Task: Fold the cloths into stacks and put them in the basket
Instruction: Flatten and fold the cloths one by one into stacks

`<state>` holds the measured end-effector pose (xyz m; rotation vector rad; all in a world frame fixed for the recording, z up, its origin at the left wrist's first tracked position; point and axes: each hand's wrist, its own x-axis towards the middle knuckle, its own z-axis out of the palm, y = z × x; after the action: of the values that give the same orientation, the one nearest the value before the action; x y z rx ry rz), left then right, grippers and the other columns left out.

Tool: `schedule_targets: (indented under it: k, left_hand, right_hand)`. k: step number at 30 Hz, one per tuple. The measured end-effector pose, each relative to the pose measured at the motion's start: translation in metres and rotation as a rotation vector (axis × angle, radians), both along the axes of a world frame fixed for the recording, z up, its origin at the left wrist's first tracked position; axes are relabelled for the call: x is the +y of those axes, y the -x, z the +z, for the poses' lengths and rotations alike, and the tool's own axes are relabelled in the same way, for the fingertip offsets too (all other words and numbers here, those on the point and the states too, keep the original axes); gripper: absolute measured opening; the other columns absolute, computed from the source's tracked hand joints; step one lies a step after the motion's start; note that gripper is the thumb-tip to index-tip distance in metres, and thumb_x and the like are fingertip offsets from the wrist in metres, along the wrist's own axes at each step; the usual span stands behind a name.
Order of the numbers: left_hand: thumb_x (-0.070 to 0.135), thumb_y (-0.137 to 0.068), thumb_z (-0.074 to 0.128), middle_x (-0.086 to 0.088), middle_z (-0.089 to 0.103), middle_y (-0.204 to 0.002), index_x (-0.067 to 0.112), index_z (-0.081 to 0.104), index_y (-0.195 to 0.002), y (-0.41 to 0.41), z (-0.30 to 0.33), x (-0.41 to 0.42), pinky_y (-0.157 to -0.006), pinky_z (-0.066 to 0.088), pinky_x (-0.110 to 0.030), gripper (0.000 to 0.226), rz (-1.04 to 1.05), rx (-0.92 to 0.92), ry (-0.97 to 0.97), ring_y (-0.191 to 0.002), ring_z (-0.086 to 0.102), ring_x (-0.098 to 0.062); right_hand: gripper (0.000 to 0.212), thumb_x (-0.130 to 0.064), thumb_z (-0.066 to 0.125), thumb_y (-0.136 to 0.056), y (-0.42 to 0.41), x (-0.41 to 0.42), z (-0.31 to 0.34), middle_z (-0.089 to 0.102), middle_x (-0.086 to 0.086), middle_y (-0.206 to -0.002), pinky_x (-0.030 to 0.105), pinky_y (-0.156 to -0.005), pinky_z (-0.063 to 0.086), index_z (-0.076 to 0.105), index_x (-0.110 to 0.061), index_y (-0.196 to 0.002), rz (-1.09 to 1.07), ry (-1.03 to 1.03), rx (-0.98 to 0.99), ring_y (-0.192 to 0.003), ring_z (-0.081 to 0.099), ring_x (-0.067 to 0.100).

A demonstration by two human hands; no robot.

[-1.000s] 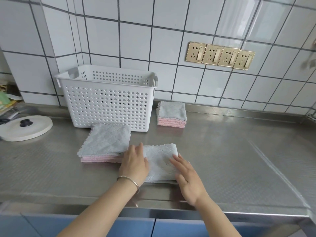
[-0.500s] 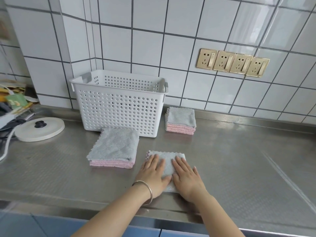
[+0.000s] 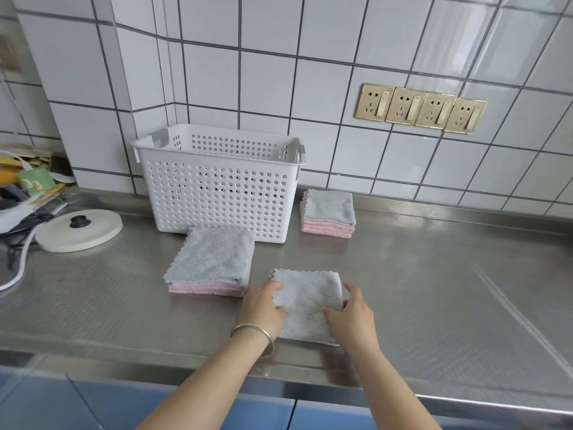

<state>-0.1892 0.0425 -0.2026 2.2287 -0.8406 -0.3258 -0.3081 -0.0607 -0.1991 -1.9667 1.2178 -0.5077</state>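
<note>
Fingers (image 3: 277,287) of the left hand (image 3: 262,308) curl over the folded grey cloth's (image 3: 307,301) left edge; the right hand (image 3: 352,318) pinches its right edge, both closed lightly on it. It lies flat on the near desk (image 3: 434,290). Folding looks finished, so the next move is probably lifting it onto the grey-and-pink stack (image 3: 210,265) just left, before the white basket (image 3: 217,187).

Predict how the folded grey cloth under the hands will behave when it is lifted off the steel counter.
The folded grey cloth looks thin and soft, so it will probably droop unless supported. Both hands, left hand and right hand, grip opposite edges, which should keep the layers together. It is likely very light.
</note>
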Motion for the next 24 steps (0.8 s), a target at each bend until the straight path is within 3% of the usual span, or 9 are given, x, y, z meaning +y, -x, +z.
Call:
schedule_targets:
  k: [5,10,12,14,16,18,21,24]
  left_hand:
    - [0.013,-0.079,0.062,0.000,0.057,-0.092,0.023,0.061,-0.117,0.002,0.003,0.003,-0.081,0.041,-0.018,0.039,0.026,0.082,0.135,-0.094,0.061,-0.022]
    - [0.013,-0.083,0.059,0.010,0.047,-0.082,0.025,0.061,-0.117,0.007,-0.001,0.005,-0.087,0.040,-0.020,0.036,-0.007,-0.067,0.247,-0.089,0.052,-0.015]
    - [0.012,-0.083,0.061,0.012,0.048,-0.084,0.026,0.062,-0.115,0.004,-0.001,0.004,-0.085,0.040,-0.017,0.035,-0.007,-0.031,0.278,-0.090,0.054,-0.014]
    - [0.012,-0.082,0.062,0.012,0.050,-0.086,0.026,0.063,-0.113,0.000,0.002,0.001,-0.077,0.039,-0.011,0.034,-0.006,0.023,0.291,-0.089,0.056,-0.013]
    - [0.009,-0.081,0.064,0.014,0.050,-0.086,0.025,0.064,-0.111,-0.004,0.009,-0.001,-0.071,0.041,-0.004,0.034,-0.012,0.035,0.337,-0.083,0.056,-0.005]
    - [0.008,-0.080,0.066,0.013,0.051,-0.088,0.028,0.064,-0.107,-0.013,0.021,-0.002,-0.068,0.039,0.002,0.034,-0.007,0.016,0.390,-0.077,0.054,0.001]
    - [0.009,-0.079,0.068,0.012,0.057,-0.093,0.039,0.061,-0.101,-0.038,0.045,0.001,-0.071,0.038,0.003,0.038,0.004,-0.036,0.392,-0.090,0.052,0.002]
    - [0.008,-0.079,0.068,0.013,0.059,-0.094,0.043,0.060,-0.098,-0.066,0.070,0.013,-0.072,0.038,0.003,0.040,0.051,-0.023,0.351,-0.096,0.051,0.003]
  right_hand:
    - [0.050,-0.009,0.055,-0.084,0.010,0.010,0.001,0.060,0.003,-0.095,0.028,-0.071,0.039,0.041,-0.018,-0.131,-0.014,0.015,-0.057,-0.089,0.057,0.024]
    - [0.048,-0.014,0.057,-0.086,0.012,0.017,-0.002,0.059,0.000,-0.101,0.032,-0.078,0.045,0.041,-0.021,-0.131,-0.045,0.073,-0.132,-0.090,0.057,0.022]
    - [0.047,-0.012,0.056,-0.086,0.008,0.012,0.000,0.056,-0.006,-0.094,0.033,-0.077,0.045,0.041,-0.022,-0.130,-0.049,0.071,-0.161,-0.088,0.056,0.019]
    - [0.047,-0.010,0.055,-0.086,0.004,0.005,0.001,0.053,-0.012,-0.090,0.026,-0.070,0.045,0.042,-0.024,-0.128,-0.055,0.017,-0.204,-0.083,0.056,0.012]
    - [0.045,-0.007,0.053,-0.085,-0.001,-0.002,0.004,0.054,-0.008,-0.097,0.016,-0.063,0.040,0.043,-0.027,-0.125,-0.062,-0.057,-0.277,-0.081,0.054,0.000]
    - [0.045,-0.007,0.054,-0.085,-0.013,-0.011,0.010,0.056,-0.006,-0.103,0.014,-0.062,0.039,0.043,-0.031,-0.122,-0.047,-0.122,-0.335,-0.083,0.054,-0.002]
    - [0.044,-0.008,0.057,-0.084,-0.040,-0.021,0.027,0.057,-0.006,-0.101,0.012,-0.061,0.043,0.042,-0.037,-0.114,0.021,-0.207,-0.388,-0.083,0.057,0.001]
    - [0.044,-0.008,0.062,-0.082,-0.065,-0.018,0.051,0.059,-0.008,-0.091,0.007,-0.060,0.045,0.045,-0.041,-0.104,0.103,-0.267,-0.408,-0.071,0.060,0.000]
